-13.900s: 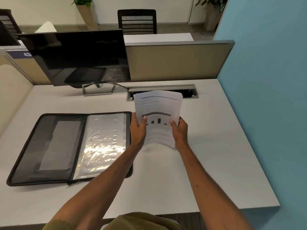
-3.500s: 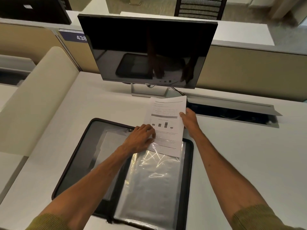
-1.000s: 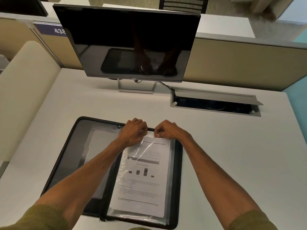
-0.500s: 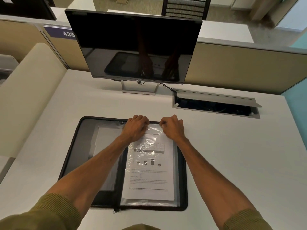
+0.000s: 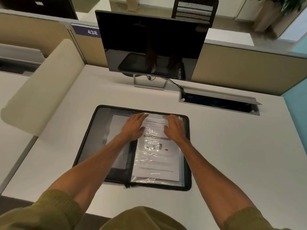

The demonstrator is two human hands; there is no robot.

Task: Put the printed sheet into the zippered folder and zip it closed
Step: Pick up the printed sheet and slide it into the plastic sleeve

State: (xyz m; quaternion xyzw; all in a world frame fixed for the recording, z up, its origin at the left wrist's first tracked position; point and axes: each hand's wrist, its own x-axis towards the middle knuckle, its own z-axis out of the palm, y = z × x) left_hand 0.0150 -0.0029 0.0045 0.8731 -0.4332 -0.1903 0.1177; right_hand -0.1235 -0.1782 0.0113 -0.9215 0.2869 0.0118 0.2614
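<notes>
The black zippered folder (image 5: 89,140) lies open and flat on the white desk in front of me. The printed sheet (image 5: 157,165) sits inside the clear plastic sleeve on the folder's right half. My left hand (image 5: 133,127) rests flat near the sleeve's top left, fingers spread, holding nothing. My right hand (image 5: 174,128) rests flat on the sleeve's top right, fingers apart. The zipper pull (image 5: 127,186) hangs at the folder's near edge by the spine.
A dark monitor (image 5: 151,45) on a metal stand is behind the folder. An open cable tray (image 5: 217,101) is set into the desk at the back right. A beige curved divider (image 5: 43,87) borders the left, a tan partition the back, a blue wall the right.
Both hands have opened from pinching the sleeve's top edge and now lie flat on it. The sheet stays inside the sleeve.
</notes>
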